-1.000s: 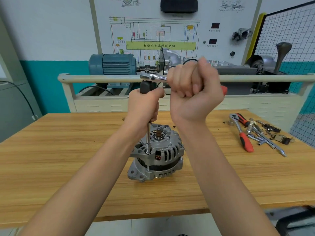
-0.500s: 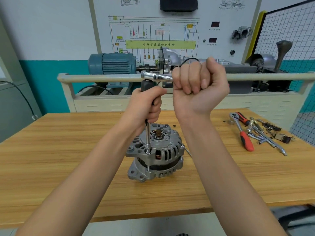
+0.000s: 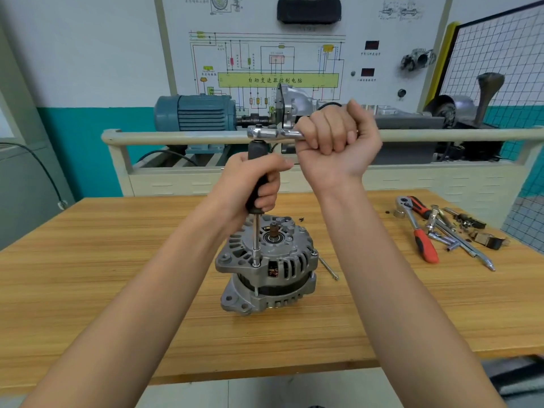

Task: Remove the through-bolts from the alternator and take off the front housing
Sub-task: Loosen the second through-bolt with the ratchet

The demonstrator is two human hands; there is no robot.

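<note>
On the wooden table (image 3: 88, 290) the alternator (image 3: 266, 267) stands upright, centre. My left hand (image 3: 250, 184) wraps the black driver handle (image 3: 256, 187), forearm angled up; its shaft sits on a through-bolt (image 3: 255, 264) at the front housing (image 3: 244, 254) rim. My right hand (image 3: 335, 142) fists the ratchet (image 3: 273, 133) handle, wrist bent back. Loose tools (image 3: 435, 231) lie right.

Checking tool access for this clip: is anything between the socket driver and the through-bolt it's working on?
Nothing visible. The driver shaft runs straight down from the left hand onto the bolt head at the front housing's near edge. The right hand grips the ratchet on top.
</note>
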